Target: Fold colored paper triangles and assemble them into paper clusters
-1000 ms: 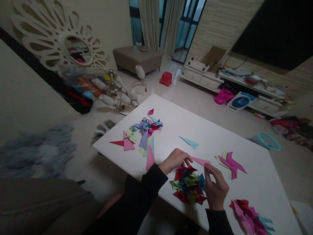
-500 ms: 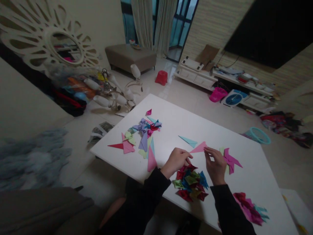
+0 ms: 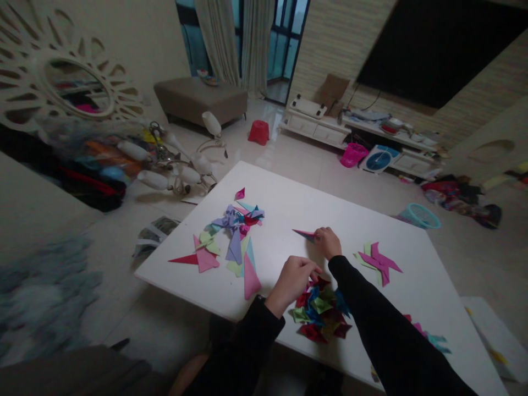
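Right hand [image 3: 317, 236] pinches pink paper [image 3: 303, 231], left hand [image 3: 292, 279] curls near folded pile [image 3: 323, 311], grip unclear

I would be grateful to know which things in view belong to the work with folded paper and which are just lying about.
Part of the work, it seems:
right hand, pinching pink paper
left hand, by the multicoloured pile
lilac paper
magenta star shape
white table

Just lying about:
red stool
pink basket
turquoise basket
light fitting
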The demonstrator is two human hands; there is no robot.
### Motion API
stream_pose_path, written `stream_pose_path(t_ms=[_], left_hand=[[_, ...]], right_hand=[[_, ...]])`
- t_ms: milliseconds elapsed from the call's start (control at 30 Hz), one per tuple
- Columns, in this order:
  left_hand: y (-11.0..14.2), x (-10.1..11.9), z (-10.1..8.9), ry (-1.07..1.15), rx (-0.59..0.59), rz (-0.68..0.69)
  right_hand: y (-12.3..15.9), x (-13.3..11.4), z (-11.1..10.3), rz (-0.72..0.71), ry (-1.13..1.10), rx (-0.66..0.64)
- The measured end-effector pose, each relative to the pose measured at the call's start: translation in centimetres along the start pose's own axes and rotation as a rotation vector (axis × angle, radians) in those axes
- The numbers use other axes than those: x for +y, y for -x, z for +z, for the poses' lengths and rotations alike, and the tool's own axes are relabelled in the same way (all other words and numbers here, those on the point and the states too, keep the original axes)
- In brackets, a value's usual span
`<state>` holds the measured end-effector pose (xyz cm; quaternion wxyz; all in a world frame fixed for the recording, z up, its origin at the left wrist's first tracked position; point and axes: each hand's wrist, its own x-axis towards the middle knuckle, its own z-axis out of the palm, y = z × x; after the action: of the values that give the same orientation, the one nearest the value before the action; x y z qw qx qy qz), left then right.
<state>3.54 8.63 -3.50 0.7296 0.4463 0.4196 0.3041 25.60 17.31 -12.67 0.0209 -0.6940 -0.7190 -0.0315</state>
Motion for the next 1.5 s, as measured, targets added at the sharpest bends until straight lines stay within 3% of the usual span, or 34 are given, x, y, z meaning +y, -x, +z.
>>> stream_pose_path(t_ms=[200, 767, 1000, 1200, 1500], left_hand=[[0.0, -0.4, 0.4, 0.027, -0.032, 0.002], [0.5, 0.7, 0.0, 0.014, -0.014, 0.018], [0.7, 0.8, -0.2, 0.007, -0.016, 0.031], [0.8, 0.7, -0.2, 0.003, -0.021, 0.032], [0.8, 0.9, -0.1, 0.01, -0.035, 0.031]], right_hand=[[-0.7, -0.7, 1.8, -0.039, 0.01, -0.093], [-2.9, 0.1, 1.6, 0.01, 0.06, -0.112], [-1.3, 0.0, 0.8, 0.015, 0.071, -0.079], [0.1, -0.8, 1.8, 0.066, 0.043, -0.1], [-2.8, 0.2, 2.0, 0.055, -0.006, -0.157]])
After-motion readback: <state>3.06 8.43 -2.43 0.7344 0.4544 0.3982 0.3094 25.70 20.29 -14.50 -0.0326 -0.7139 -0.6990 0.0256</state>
